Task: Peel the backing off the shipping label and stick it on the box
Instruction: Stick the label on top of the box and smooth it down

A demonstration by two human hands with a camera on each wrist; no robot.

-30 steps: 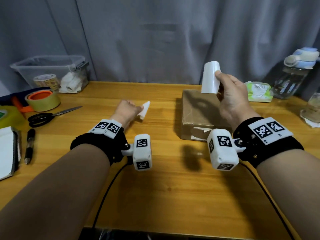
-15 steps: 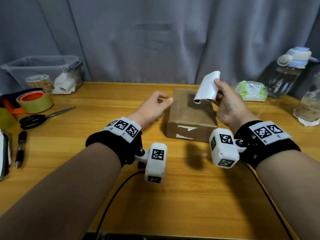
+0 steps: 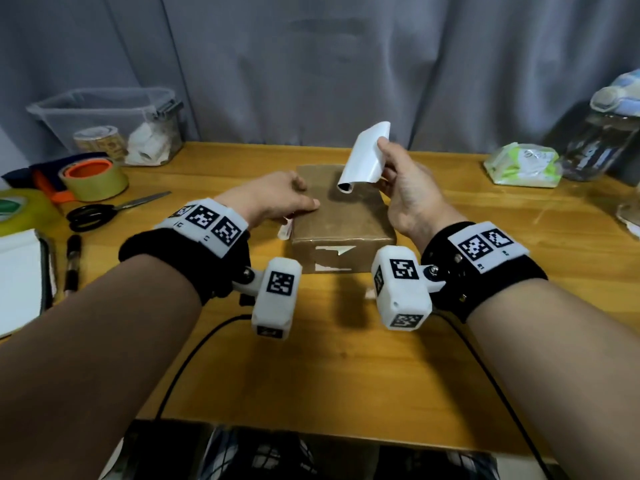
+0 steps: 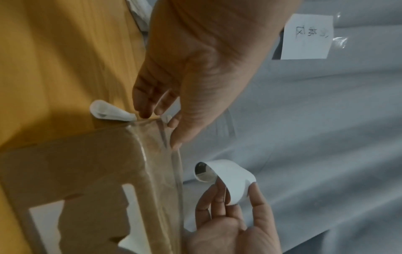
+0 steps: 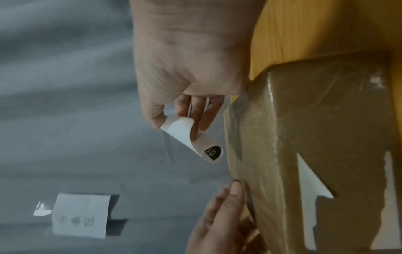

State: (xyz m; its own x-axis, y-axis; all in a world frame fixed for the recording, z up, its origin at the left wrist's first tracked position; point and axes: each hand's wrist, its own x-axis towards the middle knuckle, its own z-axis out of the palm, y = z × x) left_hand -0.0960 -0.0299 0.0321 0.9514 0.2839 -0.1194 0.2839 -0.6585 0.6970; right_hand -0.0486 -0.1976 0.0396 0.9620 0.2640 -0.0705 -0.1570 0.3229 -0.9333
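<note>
My head feed is evenly lit and fairly bright, soft light from above and a bit behind me — the label (image 3: 363,157) drops a fuzzy shadow on top of the box (image 3: 341,220), and the wrist cameras leave soft dark patches on the table (image 3: 346,358) just in front of the box. Sharp around the box, but well off to its sides everything bends and smears; the bottle (image 3: 602,133) far right of the box is plain mush. Both wrist feeds are dimmer, grey and noisy — tape on the box edge catches a thin streak of glare, and the curtain behind the box is soft.
</note>
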